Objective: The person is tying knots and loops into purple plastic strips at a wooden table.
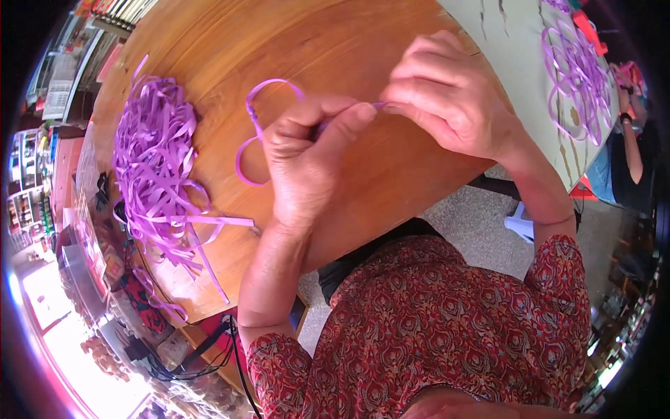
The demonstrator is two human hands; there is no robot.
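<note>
A narrow purple ribbon (252, 133) runs between my two hands above the wooden table (328, 42). My left hand (307, 150) pinches it between thumb and forefinger, and a loose loop with a small knot hangs out to the left of that hand. My right hand (447, 98) has its fingers closed on the ribbon's other part, a short stretch showing between the fingertips. Farther left on the table lies a big tangled heap of purple ribbons (155, 160), some ends trailing toward me.
At the right, a white table (516, 70) with dark marks holds another pile of purple ribbon loops (576, 80) and a red object (590, 31). Another person's arm (631, 150) shows beyond it. Black cables (199, 363) hang at the lower left. Shelves of goods line the left side.
</note>
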